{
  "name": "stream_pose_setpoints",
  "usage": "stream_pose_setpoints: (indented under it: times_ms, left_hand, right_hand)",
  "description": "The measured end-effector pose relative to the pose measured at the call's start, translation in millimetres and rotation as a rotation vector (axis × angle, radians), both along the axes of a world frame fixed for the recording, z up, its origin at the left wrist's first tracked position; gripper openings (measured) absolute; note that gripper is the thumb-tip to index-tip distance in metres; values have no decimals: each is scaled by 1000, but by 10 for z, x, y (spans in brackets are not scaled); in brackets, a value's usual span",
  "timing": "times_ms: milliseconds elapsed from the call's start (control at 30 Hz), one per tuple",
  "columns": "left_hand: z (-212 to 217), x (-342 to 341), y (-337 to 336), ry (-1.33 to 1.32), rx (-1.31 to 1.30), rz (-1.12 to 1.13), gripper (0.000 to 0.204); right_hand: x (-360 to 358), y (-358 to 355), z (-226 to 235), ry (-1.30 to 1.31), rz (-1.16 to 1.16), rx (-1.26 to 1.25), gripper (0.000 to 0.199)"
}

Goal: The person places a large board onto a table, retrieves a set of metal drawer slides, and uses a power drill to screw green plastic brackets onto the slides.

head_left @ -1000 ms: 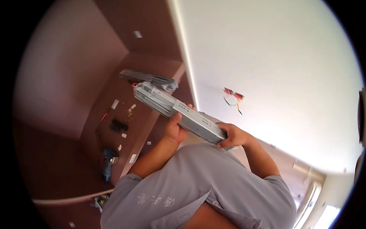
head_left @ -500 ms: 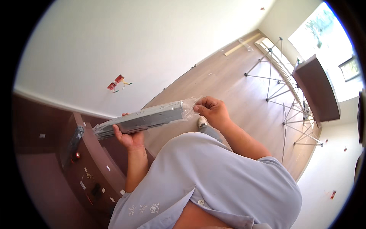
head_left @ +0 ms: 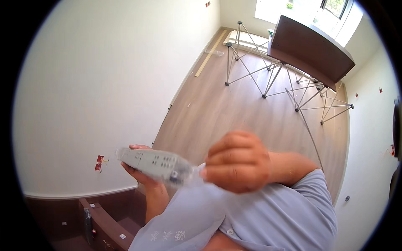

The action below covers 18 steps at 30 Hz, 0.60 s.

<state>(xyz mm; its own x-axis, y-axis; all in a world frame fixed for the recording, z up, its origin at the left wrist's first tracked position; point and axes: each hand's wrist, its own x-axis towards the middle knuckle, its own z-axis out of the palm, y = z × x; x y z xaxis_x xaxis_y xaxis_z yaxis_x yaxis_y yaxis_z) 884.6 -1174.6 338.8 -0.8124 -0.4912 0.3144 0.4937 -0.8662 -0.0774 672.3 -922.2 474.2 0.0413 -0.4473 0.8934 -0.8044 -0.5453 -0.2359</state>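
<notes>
I hold a long grey metal drawer rail [head_left: 153, 162] wrapped in clear plastic, level in front of my chest. My left hand [head_left: 140, 173] grips it from underneath near its far end. My right hand [head_left: 238, 163] is closed around the near end, close to the camera and blurred, its fingers curled over the plastic wrap. The rail shows rows of small holes on its upper face. My grey shirt [head_left: 268, 221] fills the lower part of the view.
A dark brown cabinet [head_left: 104, 228] with fittings lies at the lower left. A dark brown panel [head_left: 310, 44] rests on silver folding trestle legs [head_left: 268, 75] on the wood floor at the upper right. A white wall [head_left: 104, 83] runs along the left.
The view has swung from the cabinet toward the room and trestle. The rail stays in both hands; my right hand has come much closer to the camera.
</notes>
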Motion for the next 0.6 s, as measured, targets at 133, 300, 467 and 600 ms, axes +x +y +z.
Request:
stream_pose_setpoints:
  times_ms: [133,300,467,600]
  left_hand:
    - [557,-1071,557,119,365,-201,44]
    - [1023,-2126,763,163,364,-117,33]
    - [1076,-2923,686,190,469,-56,30]
    - [1001,-3537,445,184,415,-192,31]
  right_hand:
    - [-404,476,350,63,99,-206,7]
    - [-888,587,348,15,-53,-453,6]
    - [-1583,606,226,-1,-13,-427,8]
    - [-2107,682,406,-166,74,-28,18]
